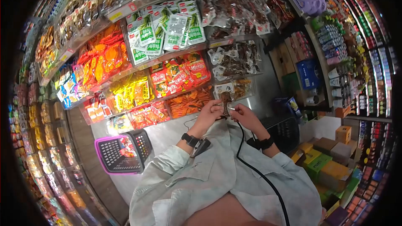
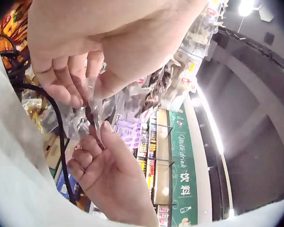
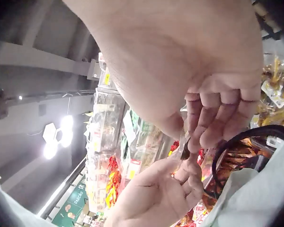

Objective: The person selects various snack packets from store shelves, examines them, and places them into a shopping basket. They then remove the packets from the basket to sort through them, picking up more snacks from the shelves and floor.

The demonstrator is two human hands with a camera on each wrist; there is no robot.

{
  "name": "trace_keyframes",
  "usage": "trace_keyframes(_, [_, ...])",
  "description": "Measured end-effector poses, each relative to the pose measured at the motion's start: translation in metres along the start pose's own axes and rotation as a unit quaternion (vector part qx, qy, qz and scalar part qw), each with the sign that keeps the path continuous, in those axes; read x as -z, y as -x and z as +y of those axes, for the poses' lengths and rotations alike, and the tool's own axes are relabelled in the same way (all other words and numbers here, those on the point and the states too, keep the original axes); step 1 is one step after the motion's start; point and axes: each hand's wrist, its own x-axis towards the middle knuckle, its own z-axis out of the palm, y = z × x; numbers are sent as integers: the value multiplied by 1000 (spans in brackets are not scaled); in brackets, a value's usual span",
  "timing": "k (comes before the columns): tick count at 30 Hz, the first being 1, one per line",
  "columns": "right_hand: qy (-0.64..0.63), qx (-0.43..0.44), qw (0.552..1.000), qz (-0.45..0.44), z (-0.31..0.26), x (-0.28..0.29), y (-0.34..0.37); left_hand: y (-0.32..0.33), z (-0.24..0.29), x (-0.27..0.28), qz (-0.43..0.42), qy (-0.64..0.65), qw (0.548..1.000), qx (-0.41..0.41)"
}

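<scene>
Left hand [image 1: 209, 113] and right hand [image 1: 247, 118] both pinch clear packet [image 1: 226, 98] with dark contents; packet sits between them, near lowest bins. Black basket [image 1: 109, 155], purple-rimmed, holds red-and-white packet [image 1: 127, 147]. Clear bins [image 1: 168, 56] hold green-and-white packets [image 1: 176, 31]; red packets [image 1: 181, 74] below; yellow packets [image 1: 132, 90] left of red; dark-brown packets [image 1: 232, 12] right of green.
</scene>
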Motion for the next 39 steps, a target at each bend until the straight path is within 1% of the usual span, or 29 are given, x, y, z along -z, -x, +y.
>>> trace_keyframes(3, [14,17,999,-24,-16,-5,-20,-1,10,17,2,30,1000,-8])
trace_keyframes(6, [53,34,998,-7,-32,-12,-36,9,14,22,10,51,999,-16])
trace_keyframes(9, [45,34,998,-20,-44,-13,-52,8,32,25,32,61,997,-38])
trace_keyframes(12, [51,66,996,-32,-52,-5,-65,-9,37,23,39,49,996,-68])
trace_keyframes(14, [35,74,996,-44,-52,10,-78,-20,39,18,47,47,994,-82])
trace_keyframes(16, [17,86,995,-48,-62,21,-93,-32,56,9,59,54,992,-93])
trace_keyframes(17, [11,87,995,-45,-65,29,-99,-48,50,11,49,67,990,-113])
trace_keyframes(19, [8,78,996,-38,-78,44,-108,-71,60,6,52,45,990,-120])
trace_keyframes(20, [-9,95,995,-29,-79,51,-117,-83,64,4,54,36,990,-122])
trace_keyframes(21, [-26,112,993,-19,-80,56,-127,-93,73,0,65,38,992,-104])
trace_keyframes(22, [-44,128,991,-9,-80,61,-136,-102,79,-5,84,58,988,-120])
trace_keyframes(23, [-73,105,992,5,-80,66,-142,-110,83,-11,103,78,982,-136])
trace_keyframes(24, [-99,103,990,11,-83,69,-144,-117,87,-15,123,98,976,-153])
trace_keyframes(26, [-151,94,984,22,-86,71,-147,-123,90,-18,145,69,974,-157])
trace_keyframes(28, [-157,86,984,-7,-86,81,-146,-118,89,-25,175,43,969,-169])
trace_keyframes(29, [-159,80,984,-22,-83,87,-145,-112,85,-25,171,55,971,-160])
trace_keyframes(31, [-129,47,990,-36,-72,102,-149,-92,78,-11,162,81,973,-143])
trace_keyframes(32, [-113,31,992,-43,-68,109,-152,-81,76,-2,173,91,972,-134])
trace_keyframes(34, [-112,19,993,-25,-61,122,-150,-54,68,19,194,111,968,-111])
trace_keyframes(37, [-126,16,991,29,-40,140,-148,-17,42,54,310,158,931,-110])
trace_keyframes(39, [-121,6,991,57,-20,152,-144,6,24,81,347,208,907,-115])
